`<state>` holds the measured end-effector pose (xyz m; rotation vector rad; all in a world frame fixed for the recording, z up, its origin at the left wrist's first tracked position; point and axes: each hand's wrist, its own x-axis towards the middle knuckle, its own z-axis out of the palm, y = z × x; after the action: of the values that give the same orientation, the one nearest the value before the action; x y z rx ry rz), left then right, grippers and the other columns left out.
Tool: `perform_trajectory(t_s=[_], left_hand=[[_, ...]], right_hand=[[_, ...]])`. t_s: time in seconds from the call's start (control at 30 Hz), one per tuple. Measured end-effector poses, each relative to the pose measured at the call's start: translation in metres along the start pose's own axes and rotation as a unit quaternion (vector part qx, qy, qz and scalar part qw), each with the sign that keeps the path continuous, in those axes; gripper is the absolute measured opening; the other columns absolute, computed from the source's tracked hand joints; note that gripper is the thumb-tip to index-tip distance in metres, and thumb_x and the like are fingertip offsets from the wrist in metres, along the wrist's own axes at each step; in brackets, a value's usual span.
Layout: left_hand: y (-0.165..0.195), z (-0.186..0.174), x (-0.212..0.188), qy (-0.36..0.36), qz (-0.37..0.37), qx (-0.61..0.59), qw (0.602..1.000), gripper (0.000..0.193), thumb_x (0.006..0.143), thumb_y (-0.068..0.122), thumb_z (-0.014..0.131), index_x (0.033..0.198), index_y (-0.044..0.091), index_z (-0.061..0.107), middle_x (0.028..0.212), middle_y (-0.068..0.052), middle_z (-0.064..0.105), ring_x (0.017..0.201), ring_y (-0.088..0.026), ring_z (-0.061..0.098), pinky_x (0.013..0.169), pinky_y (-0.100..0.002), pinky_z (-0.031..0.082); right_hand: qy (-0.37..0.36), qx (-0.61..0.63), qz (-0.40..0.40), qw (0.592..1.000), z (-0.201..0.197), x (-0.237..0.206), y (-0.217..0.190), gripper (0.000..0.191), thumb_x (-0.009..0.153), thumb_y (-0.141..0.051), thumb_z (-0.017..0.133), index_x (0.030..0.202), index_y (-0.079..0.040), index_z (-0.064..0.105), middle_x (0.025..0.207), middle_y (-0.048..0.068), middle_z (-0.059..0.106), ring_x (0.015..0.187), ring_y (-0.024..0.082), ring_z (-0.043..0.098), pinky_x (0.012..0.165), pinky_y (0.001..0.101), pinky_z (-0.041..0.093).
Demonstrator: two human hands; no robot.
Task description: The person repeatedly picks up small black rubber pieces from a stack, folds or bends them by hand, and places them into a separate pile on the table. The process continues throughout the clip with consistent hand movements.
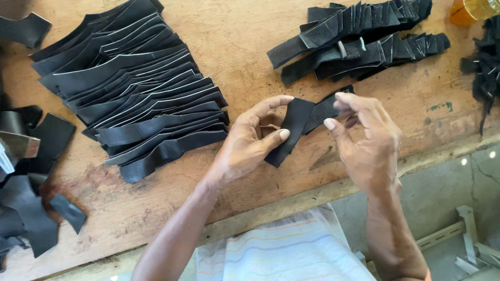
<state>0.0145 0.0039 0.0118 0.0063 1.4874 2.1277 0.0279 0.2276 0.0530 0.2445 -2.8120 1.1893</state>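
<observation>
I see my left hand [250, 143] pinching a narrow strip of black leather [299, 125] between thumb and fingers, just above the worn brown wooden table [250, 47]. My right hand [364, 140] holds the far right end of the same strip with its fingertips, so the piece bends softly between both hands. The leather looks matte and supple, with one thin pale cut edge. On the left lies a large fanned stack of long black leather pieces [135, 88], overlapping like scales. Far on the right are two rows of shorter black leather strips [359, 41], rougher in surface. Loose black offcuts [31, 208] lie at the near left edge.
</observation>
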Motion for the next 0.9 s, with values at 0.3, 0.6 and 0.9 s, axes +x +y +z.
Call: perform_trajectory(t_s=[0.3, 0.6, 0.9], left_hand=[[-0.008, 0.008, -0.001, 0.025, 0.047, -0.052, 0.997, 0.038, 0.096, 0.001, 0.074, 0.133, 0.001, 0.064, 0.108, -0.008, 0.069, 0.087, -0.01, 0.063, 0.073, -0.022, 0.053], [-0.01, 0.005, -0.005, -0.01, 0.139, -0.038, 0.989, 0.039, 0.098, 0.002, 0.072, 0.136, 0.008, 0.065, 0.127, -0.003, 0.059, 0.115, -0.01, 0.062, 0.102, -0.025, 0.055], [-0.013, 0.005, 0.002, 0.005, 0.133, -0.182, 0.974, 0.02, 0.1, 0.0, 0.073, 0.111, 0.002, 0.056, 0.118, -0.014, 0.066, 0.109, -0.016, 0.066, 0.099, -0.029, 0.057]], right_hand=[[-0.118, 0.41, 0.187, 0.885, 0.027, -0.013, 0.018, 0.044, 0.09, -0.01, 0.077, 0.131, 0.003, 0.065, 0.105, 0.012, 0.075, 0.089, 0.014, 0.073, 0.076, 0.0254, 0.064], [-0.099, 0.494, 0.184, 0.844, 0.04, -0.014, 0.029, 0.046, 0.087, -0.002, 0.082, 0.129, 0.007, 0.066, 0.112, 0.012, 0.073, 0.099, 0.014, 0.071, 0.088, 0.0256, 0.061], [-0.083, 0.466, 0.154, 0.867, 0.027, -0.013, 0.031, 0.024, 0.096, -0.004, 0.077, 0.114, 0.004, 0.062, 0.104, 0.011, 0.073, 0.091, 0.012, 0.07, 0.083, 0.026, 0.062]])
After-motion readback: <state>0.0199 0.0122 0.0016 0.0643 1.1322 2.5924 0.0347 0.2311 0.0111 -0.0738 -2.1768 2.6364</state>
